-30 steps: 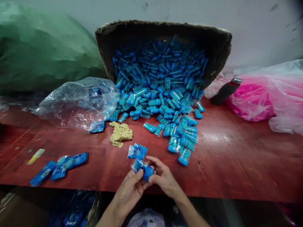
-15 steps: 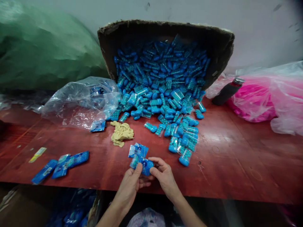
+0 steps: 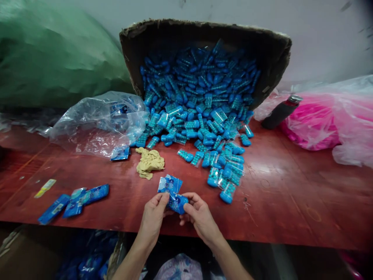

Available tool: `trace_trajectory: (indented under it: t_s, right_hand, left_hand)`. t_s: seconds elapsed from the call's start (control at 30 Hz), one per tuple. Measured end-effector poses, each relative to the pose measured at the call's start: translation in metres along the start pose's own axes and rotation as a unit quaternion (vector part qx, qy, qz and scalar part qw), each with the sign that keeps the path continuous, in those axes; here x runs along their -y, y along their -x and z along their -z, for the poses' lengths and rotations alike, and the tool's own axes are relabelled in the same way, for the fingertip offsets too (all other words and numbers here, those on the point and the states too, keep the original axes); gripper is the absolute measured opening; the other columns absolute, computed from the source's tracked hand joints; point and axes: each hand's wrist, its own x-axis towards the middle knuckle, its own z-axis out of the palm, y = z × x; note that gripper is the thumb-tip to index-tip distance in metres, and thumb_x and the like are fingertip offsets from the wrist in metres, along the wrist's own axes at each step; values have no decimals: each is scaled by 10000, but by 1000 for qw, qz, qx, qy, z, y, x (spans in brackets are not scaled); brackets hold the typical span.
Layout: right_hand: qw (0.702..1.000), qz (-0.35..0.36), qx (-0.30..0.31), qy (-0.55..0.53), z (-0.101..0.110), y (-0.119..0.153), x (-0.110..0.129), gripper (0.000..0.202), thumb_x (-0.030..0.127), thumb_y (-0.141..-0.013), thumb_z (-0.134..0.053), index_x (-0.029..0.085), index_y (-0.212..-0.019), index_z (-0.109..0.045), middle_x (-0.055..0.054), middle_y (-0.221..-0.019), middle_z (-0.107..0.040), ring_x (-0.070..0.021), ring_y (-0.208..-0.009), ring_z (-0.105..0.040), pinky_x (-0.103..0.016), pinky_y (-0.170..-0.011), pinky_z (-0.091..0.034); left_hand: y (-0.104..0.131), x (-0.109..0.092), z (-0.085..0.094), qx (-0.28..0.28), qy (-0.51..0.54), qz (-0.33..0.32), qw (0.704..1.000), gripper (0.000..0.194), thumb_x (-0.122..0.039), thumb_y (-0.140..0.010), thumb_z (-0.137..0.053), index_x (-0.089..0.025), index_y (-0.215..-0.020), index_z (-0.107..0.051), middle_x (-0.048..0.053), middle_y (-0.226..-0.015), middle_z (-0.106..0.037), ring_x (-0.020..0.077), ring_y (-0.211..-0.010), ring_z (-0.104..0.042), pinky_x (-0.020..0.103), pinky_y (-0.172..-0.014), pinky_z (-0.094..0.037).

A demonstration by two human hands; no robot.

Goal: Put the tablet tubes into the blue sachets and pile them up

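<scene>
A small blue printed packet [image 3: 177, 203] is held just above the front part of the table. My left hand [image 3: 154, 216] pinches its left end between thumb and fingers. At the packet's right end, my right hand [image 3: 201, 218] grips with thumb and forefinger. Flat on the table just behind it lies a second blue packet [image 3: 175, 182], partly covered by the held one. Small clear bottles [image 3: 228, 192] with blue caps and turquoise balls inside lie loose to the right of my hands.
A tipped cardboard box [image 3: 279, 50] spills many such bottles. Filled packets [image 3: 74, 206], a yellow-and-white strip [image 3: 45, 188], a crumpled yellow cloth [image 3: 150, 162] and a clear plastic bag [image 3: 87, 120] lie left. At right stand a dark bottle [image 3: 279, 114] and pink bagged goods [image 3: 311, 124].
My left thumb and fingers have shifted to the packet's left end. The clear, turquoise-filled end that showed there earlier is now out of sight. My right hand keeps its grip.
</scene>
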Motion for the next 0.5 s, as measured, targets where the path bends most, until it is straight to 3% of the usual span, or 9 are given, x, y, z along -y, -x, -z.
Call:
trace_trajectory:
  t_s: [0.17, 0.3, 0.4, 0.5]
  right_hand:
    - [1000, -10, 14, 9, -2, 2, 2, 326, 343, -703, -657, 182, -958, -534, 21, -732, -574, -79, -486, -565, -203, -416, -488]
    - [1000, 1, -5, 29, -2, 1, 0, 321, 328, -679, -666, 183, -933, -532, 26, -712, -564, -88, -496, -554, -223, -432, -486]
    - [996, 35, -15, 76, 1, 1, -3, 342, 240, -642, -687, 196, -949, -543, 48, -677, -537, -77, -519, -505, -203, -465, -449]
    - [987, 70, -1, 141, 7, 2, -2, 517, 158, -601, -715, 244, -1077, -533, 67, -696, -495, -76, -592, -470, -201, -559, -416]
  left_hand:
    - [1, 6, -1, -4, -4, -20, 1000, 285, -419, -731, -564, -140, -756, -618, 12, -643, -658, 142, -602, -591, 255, -587, -460]
    - [9, 4, -9, 42, 120, 24, 992, 246, -399, -719, -592, -155, -753, -602, 17, -700, -663, 125, -609, -586, 255, -609, -464]
    - [13, 4, -12, 44, 163, 57, 984, 176, -320, -695, -643, -152, -725, -601, 4, -660, -652, 108, -589, -579, 248, -621, -470]
    - [15, 5, -8, 61, 170, 97, 979, 138, -251, -689, -660, -149, -775, -627, 16, -704, -674, 117, -645, -609, 248, -659, -479]
